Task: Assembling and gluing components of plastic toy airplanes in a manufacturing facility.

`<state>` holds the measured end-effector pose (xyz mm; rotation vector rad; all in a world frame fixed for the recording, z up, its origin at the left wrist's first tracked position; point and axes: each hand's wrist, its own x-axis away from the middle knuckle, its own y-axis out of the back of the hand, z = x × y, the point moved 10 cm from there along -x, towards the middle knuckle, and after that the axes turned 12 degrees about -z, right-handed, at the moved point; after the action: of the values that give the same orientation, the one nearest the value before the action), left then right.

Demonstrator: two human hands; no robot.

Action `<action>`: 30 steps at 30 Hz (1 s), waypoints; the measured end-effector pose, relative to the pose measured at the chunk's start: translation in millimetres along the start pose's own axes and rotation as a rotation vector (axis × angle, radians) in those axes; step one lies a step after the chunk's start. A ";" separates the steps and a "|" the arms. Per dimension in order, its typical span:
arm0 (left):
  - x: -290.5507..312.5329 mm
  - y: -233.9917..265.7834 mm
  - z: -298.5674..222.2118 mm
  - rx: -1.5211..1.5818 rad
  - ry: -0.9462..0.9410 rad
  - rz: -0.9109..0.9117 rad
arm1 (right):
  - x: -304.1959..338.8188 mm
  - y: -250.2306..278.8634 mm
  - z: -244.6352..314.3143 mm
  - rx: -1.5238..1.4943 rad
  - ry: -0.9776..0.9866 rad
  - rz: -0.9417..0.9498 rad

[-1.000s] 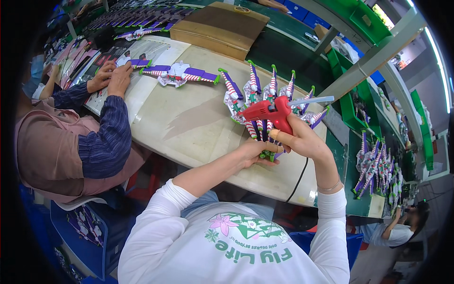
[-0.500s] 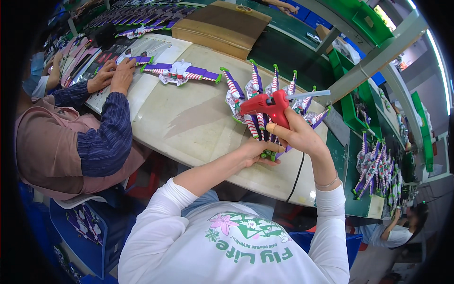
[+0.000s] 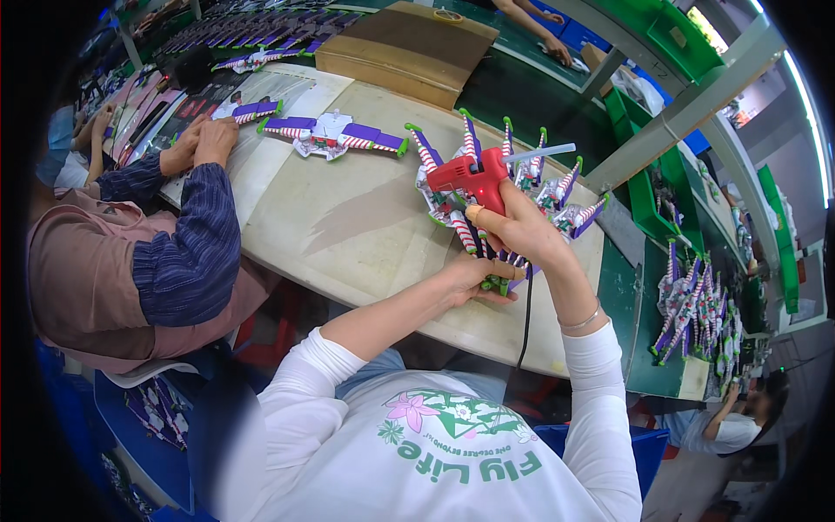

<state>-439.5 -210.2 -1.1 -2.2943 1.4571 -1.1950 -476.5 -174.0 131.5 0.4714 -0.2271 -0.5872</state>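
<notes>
My right hand [image 3: 529,228] is wrapped round a red hot glue gun [image 3: 470,178], with a translucent glue stick [image 3: 544,152] jutting from its back to the right. The gun's front hangs over a fan of several toy wing assemblies [image 3: 570,178], white and purple with red-striped wings and green tips. It covers the middle of the fan, and its nozzle is hard to make out. Nearer to me, my left hand [image 3: 474,277] is closed on the gathered green wing tips [image 3: 497,284] of these assemblies. Finger covers show on my right thumb and left hand.
One more wing assembly [image 3: 330,135] lies farther left on the pale tabletop [image 3: 348,235]. A cardboard box [image 3: 404,52] stands behind. At left a co-worker's hands [image 3: 204,139] hold another piece. A metal post [image 3: 687,113] and green bins [image 3: 657,209] stand right. The gun's black cord [image 3: 526,326] hangs over the edge.
My right hand has moved the glue gun slightly left and down over the fan. My left hand keeps its place. The co-worker's hands shifted, and another person's hand reaches in at the back.
</notes>
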 end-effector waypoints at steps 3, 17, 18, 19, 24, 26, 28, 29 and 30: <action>2.2 3.3 -1.6 0.010 -0.010 -0.024 | -1.5 -4.6 -1.5 -0.022 0.036 -0.010; -9.5 0.7 3.6 -0.110 -0.052 0.021 | -16.3 -0.5 -19.1 0.020 0.369 -0.433; -11.2 22.9 4.4 -0.144 -0.077 -0.044 | -13.2 -7.4 -12.1 -0.146 0.332 -0.386; -13.6 30.6 7.3 -0.198 -0.060 -0.104 | -11.7 1.9 -14.9 -0.091 0.390 -0.497; -23.3 15.5 14.1 -0.068 0.004 -0.028 | 39.7 95.3 -68.7 -0.715 0.082 -0.747; -19.3 16.0 12.0 -0.089 0.016 -0.050 | 59.6 131.6 -113.7 -0.912 0.025 -0.876; -16.4 21.0 8.7 -0.081 0.008 -0.065 | 72.5 163.3 -163.0 -1.011 -0.064 -1.049; -13.6 23.6 6.2 -0.094 -0.007 -0.090 | 80.0 175.8 -174.4 -1.098 -0.099 -1.129; -11.8 21.5 5.9 -0.113 -0.017 -0.106 | 78.9 191.3 -202.0 -1.150 -0.120 -1.220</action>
<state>-452.5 -212.9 -22.6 -2.4789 1.4480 -1.1448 -253.3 -7.1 54.8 -0.6399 0.3445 -1.7797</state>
